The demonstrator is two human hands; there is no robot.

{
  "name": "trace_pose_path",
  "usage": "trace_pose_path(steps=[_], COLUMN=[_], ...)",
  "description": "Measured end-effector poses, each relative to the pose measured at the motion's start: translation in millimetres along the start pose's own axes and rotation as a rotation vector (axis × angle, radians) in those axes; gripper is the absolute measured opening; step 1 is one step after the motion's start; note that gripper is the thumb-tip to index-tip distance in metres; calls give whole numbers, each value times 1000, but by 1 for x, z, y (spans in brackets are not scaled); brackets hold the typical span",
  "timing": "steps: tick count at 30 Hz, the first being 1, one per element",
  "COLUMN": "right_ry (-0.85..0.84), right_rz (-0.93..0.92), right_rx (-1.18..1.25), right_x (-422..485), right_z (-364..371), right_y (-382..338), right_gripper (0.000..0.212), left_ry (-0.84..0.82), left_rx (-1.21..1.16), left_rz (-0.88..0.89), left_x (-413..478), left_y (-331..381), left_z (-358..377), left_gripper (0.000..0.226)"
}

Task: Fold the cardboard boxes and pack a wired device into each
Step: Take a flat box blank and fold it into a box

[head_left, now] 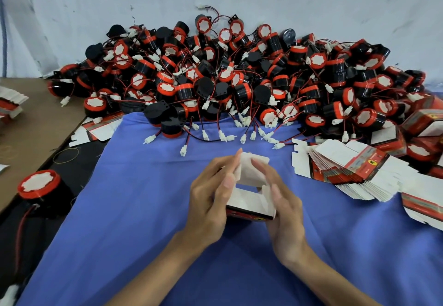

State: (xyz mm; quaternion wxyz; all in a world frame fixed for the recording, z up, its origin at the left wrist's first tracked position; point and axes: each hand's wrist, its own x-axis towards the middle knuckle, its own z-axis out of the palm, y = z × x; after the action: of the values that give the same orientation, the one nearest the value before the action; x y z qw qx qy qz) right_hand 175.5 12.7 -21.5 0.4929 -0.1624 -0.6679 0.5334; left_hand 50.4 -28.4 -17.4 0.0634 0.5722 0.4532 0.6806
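Note:
A small cardboard box [249, 200], white inside and red and black outside, is held between both hands over the blue cloth [143, 209]. Its top is open and a white flap stands up at the far side. My left hand [211, 200] grips its left side, with fingers reaching up to the flap. My right hand [282, 212] grips its right side. A big heap of black and red wired devices [227, 77] with white connectors lies behind. One device [39, 188] sits apart at the left.
A fanned stack of flat unfolded boxes [347, 169] lies to the right. Folded red boxes [422, 118] sit at the far right. Brown cardboard [31, 118] covers the left, with more flat boxes [100, 128] near it. A pale wall stands behind the heap.

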Motion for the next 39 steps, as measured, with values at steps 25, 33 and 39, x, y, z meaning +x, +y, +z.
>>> trace_pose_path(steps=[25, 33, 39], right_ry=[23, 90, 26], right_rz=[131, 163, 88], right_rx=[68, 81, 73], right_x=[7, 9, 9], right_z=[0, 0, -2], right_y=[-4, -1, -3], right_gripper=[25, 23, 23], left_ry=[-118, -130, -37], left_rx=[-97, -98, -175], left_rz=[-328, -290, -252], left_x=[-3, -4, -5], left_y=[-7, -4, 1], left_z=[-2, 1, 3], left_gripper=[25, 24, 13])
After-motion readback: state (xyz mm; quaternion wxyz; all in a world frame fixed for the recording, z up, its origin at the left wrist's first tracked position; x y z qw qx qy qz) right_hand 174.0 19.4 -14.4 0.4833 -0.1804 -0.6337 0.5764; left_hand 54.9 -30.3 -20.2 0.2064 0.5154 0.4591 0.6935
